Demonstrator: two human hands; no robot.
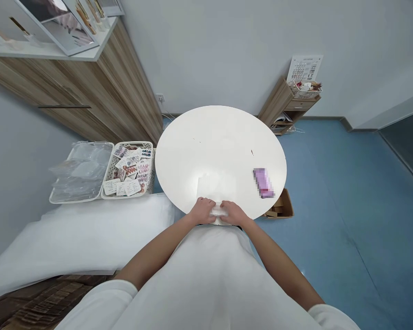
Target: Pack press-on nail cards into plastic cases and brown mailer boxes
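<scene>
At the near edge of the white round table (220,133), my left hand (203,211) and my right hand (233,213) face each other. Their fingers are curled on the two ends of a folded or rolled part of a thin white wrapping sheet (219,210). The sheet's flat part stretches away over the tabletop and hardly stands out from it. Whether anything lies inside the fold, I cannot tell. To the right of my right hand lies a purple oblong thing (263,183), blurred by pixels.
On the left stand a basket of carded press-on nails (129,172) and a basket of clear plastic packets (84,172). A stack of white sheets (99,233) lies nearer. A cardboard box (285,205) sits below the table's right edge. Cabinets (124,87) line the wall.
</scene>
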